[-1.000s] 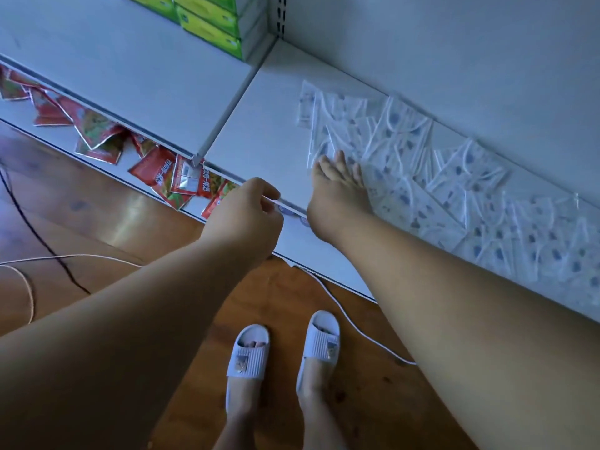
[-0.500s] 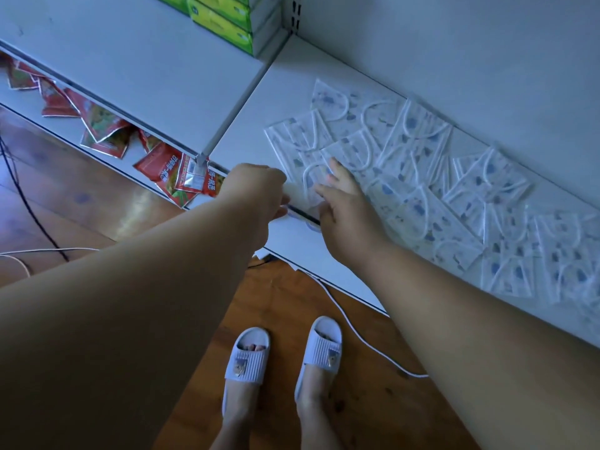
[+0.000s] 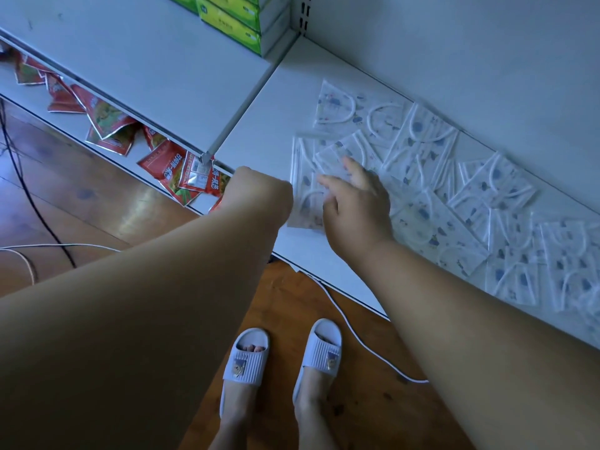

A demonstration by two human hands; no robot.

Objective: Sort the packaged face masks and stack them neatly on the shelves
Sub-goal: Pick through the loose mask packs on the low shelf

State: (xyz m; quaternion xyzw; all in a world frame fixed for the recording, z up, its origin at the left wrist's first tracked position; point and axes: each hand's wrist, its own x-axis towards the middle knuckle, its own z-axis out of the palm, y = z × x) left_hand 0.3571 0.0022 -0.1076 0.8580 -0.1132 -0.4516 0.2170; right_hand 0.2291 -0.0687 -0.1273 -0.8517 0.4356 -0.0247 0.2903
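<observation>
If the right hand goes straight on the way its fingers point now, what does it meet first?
Probably the right hand meets the loose packaged masks lying just beyond its fingertips, toward the shelf's back left; height above them is unclear.

head cam | looks steeply down | shelf (image 3: 266,102) close | single view

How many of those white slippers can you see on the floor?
2. The left white ribbed plastic slipper and the right white ribbed plastic slipper sit side by side on the brown wooden floor, each worn on a foot, below the white shelf. None appear hidden.
</observation>
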